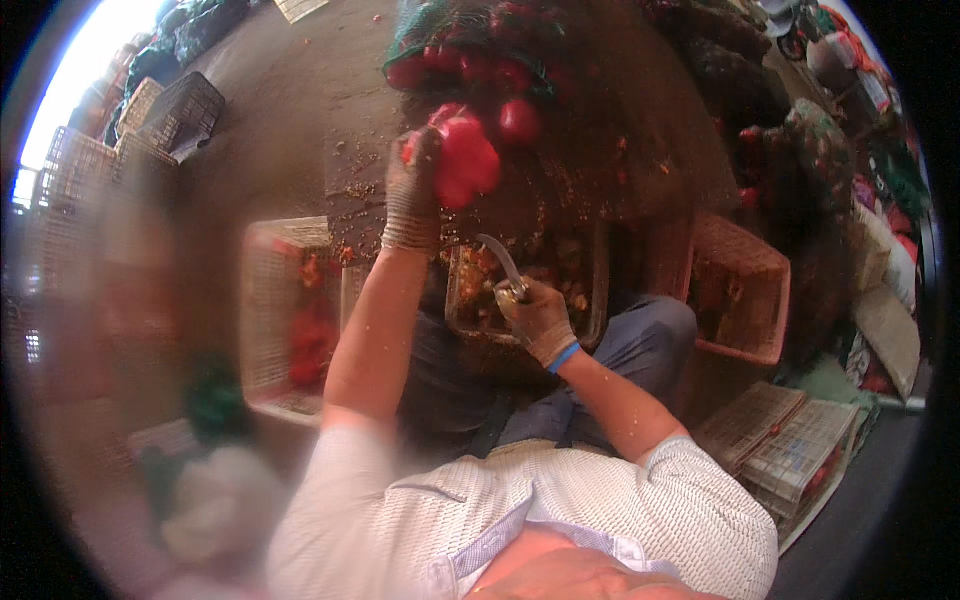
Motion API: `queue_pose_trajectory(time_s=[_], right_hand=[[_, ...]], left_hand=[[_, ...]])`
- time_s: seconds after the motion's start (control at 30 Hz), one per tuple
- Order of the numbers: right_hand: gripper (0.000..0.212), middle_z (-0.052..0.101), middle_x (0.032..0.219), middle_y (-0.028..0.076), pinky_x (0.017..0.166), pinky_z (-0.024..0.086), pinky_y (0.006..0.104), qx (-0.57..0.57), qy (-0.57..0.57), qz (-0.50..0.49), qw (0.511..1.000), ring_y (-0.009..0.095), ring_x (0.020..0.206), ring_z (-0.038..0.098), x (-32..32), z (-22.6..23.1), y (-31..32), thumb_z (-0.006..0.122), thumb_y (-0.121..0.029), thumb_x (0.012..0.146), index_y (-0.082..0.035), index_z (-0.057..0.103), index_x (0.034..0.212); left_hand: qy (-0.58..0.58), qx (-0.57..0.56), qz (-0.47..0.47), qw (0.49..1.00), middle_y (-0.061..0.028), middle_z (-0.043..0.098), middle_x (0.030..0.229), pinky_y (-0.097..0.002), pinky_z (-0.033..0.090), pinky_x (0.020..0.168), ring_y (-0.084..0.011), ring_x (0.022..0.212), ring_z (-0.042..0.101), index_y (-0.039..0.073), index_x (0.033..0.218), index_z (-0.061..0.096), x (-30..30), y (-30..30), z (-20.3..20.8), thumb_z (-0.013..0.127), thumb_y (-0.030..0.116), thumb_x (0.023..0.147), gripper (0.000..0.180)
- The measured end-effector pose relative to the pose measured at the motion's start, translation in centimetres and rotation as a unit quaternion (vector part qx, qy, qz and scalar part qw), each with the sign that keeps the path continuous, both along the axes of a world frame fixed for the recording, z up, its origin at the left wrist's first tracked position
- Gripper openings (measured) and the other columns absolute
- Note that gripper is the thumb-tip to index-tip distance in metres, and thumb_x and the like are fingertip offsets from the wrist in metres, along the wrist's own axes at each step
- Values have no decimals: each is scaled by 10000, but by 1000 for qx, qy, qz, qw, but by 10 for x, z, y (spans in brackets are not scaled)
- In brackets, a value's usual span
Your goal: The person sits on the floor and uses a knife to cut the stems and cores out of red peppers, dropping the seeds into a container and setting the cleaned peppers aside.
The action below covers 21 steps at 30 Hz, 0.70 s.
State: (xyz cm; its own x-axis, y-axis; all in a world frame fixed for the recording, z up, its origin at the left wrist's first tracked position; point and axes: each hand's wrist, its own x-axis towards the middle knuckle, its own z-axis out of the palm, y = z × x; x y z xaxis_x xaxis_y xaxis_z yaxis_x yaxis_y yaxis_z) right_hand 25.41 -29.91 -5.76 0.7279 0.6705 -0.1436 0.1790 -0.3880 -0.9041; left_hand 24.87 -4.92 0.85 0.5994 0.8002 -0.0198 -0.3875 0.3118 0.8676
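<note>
My left hand [415, 180], in a dirty work glove, reaches forward and is closed on a red bell pepper [467, 160]. Just beyond it, another red pepper [519, 121] lies near the mouth of a green mesh bag [420, 35] full of red peppers. Gloved too, my right hand [535, 315] grips a knife with a curved blade [502, 260], its tip pointing up and to the left. Below the knife, between my knees, sits a crate [598, 290] holding orange and pale scraps.
A pale crate [262, 330] with red pieces inside stands at my left, a pinkish crate [785, 300] at my right. Stacked crates [800, 445] lie at lower right. Dark full sacks [820, 160] line the right side. Small seeds and scraps are scattered over the ground [360, 190].
</note>
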Motion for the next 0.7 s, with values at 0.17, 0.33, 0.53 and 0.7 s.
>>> queue_pose_trajectory(time_s=[0.17, 0.33, 0.53, 0.7], right_hand=[[137, 720, 922, 42, 630, 531, 276, 82, 128, -69, 986, 110, 748, 650, 53, -54, -49, 733, -88, 904, -73, 721, 1039], [281, 736, 1073, 116, 758, 577, 342, 41, 100, -84, 991, 186, 895, 710, 86, 28, -27, 705, -107, 936, -19, 666, 1200], [455, 706, 1144, 96, 862, 566, 340, 124, -37, 9, 992, 183, 1011, 684, 113, 32, -3, 709, -40, 872, -37, 587, 1310], [563, 692, 1182, 93, 955, 544, 349, 181, 94, 9, 979, 186, 1105, 654, 125, 37, -1, 773, -49, 830, -39, 544, 1343]], left_hand=[[147, -78, -110, 980, -58, 649, 1063, -307, 525, 851, -149, 968, 606, 56, 1161, 595, 12, -43, -18, 796, 301, 883, 421], [186, 104, -195, 957, -89, 631, 1184, -334, 518, 945, -180, 1092, 596, 61, 1293, 546, 22, -75, -25, 855, 230, 827, 585], [79, 87, -146, 982, -143, 559, 1336, -354, 512, 1027, -214, 1187, 584, 15, 1456, 367, 29, -90, -8, 895, 91, 750, 885], [107, 136, -193, 966, -107, 581, 1330, -353, 506, 1037, -208, 1198, 582, 50, 1435, 440, 33, -95, -27, 910, 116, 740, 841]])
